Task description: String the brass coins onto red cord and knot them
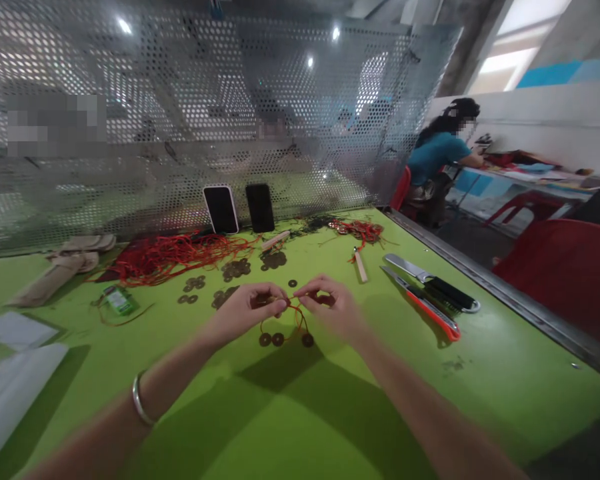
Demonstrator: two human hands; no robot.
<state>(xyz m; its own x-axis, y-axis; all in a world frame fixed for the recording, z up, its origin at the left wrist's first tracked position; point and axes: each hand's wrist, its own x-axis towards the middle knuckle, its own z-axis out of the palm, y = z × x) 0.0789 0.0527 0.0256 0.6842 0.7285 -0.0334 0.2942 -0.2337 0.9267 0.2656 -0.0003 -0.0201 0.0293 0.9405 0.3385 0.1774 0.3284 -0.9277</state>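
My left hand (250,308) and my right hand (327,305) meet over the green table (300,413), both pinched on a thin red cord (294,313). The cord loops down between them and carries three round brown coins (279,339) that rest on the table. More loose coins (236,269) lie scattered just beyond my hands. A silver bangle (141,400) sits on my left wrist.
A heap of red cords (170,257) lies at the back left, two phones (240,208) lean on the perforated metal screen (180,120). An orange utility knife (425,308) and scissors (430,280) lie to the right. White paper (15,380) is at left. A seated person (437,157) works at another table.
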